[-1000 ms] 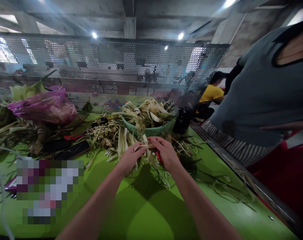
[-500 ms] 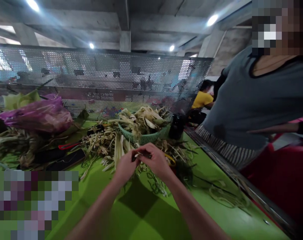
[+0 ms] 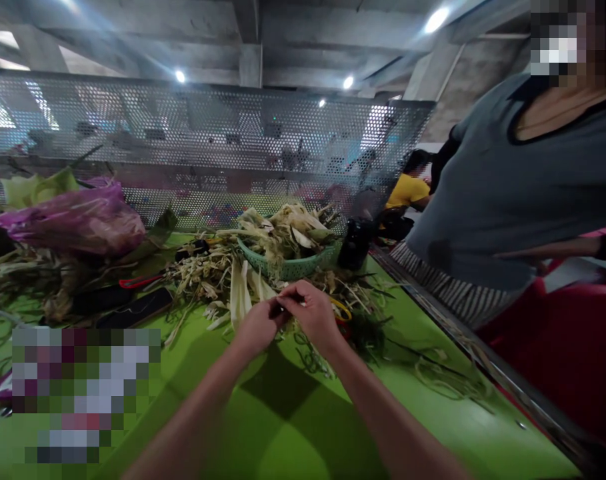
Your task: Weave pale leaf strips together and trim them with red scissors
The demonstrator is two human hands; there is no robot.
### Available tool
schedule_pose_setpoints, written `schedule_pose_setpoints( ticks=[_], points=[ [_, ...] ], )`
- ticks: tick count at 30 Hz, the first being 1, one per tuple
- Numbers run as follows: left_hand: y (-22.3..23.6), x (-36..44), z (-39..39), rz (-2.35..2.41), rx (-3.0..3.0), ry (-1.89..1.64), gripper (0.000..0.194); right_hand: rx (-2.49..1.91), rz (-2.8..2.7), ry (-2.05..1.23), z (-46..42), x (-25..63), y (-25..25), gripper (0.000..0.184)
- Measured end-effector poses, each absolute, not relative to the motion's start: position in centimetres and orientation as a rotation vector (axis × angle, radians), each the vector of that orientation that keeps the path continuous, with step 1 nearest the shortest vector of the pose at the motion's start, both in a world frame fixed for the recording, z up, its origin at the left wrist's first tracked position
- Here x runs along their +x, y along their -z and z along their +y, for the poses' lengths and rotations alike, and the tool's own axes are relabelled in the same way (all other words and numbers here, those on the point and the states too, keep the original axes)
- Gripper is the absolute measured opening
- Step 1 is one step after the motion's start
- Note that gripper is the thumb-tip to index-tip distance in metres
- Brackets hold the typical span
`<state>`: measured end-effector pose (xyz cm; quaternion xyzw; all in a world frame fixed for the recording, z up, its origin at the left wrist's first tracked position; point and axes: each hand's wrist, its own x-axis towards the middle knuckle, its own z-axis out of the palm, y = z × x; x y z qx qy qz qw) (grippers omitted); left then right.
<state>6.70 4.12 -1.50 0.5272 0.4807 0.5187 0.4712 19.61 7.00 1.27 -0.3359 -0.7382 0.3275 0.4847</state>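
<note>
Above the green table [image 3: 303, 433], my left hand [image 3: 260, 325] and my right hand [image 3: 310, 315] meet with their fingertips together. Both are closed in a pinch, and whatever lies between the fingers is too small and hidden to name. Just beyond them stands a green plastic basket [image 3: 283, 268] heaped with dried corn husks [image 3: 295, 233]. A pale husk strip [image 3: 240, 297] lies beside my left hand. Close to my right hand are a yellow-handled tool [image 3: 341, 309], perhaps scissors, and loose green strands [image 3: 313, 353].
Left on the table are a purple plastic bag [image 3: 77, 220], a red-handled tool [image 3: 139, 281] and a dark phone-like slab [image 3: 137, 309]. A black jar [image 3: 355, 243] stands right of the basket. A perforated metal screen [image 3: 193, 147] closes the back. A person in grey [image 3: 523, 193] stands at right.
My fingertips have drawn closer together, and the small pale piece seen between them before is now hidden. The view has shifted slightly.
</note>
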Motion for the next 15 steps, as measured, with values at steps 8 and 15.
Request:
schedule_pose_setpoints(
  ticks=[8,15],
  points=[
    [1.2,6.3,4.3,1.05,1.052,-1.36,0.031,-0.856,-1.276,-1.091,9.8,22.7,-2.3,0.038],
    [1.0,6.2,4.1,0.955,0.915,-1.42,0.033,-0.882,-1.087,-1.109,10.7,23.7,-1.8,0.025]
  ],
)
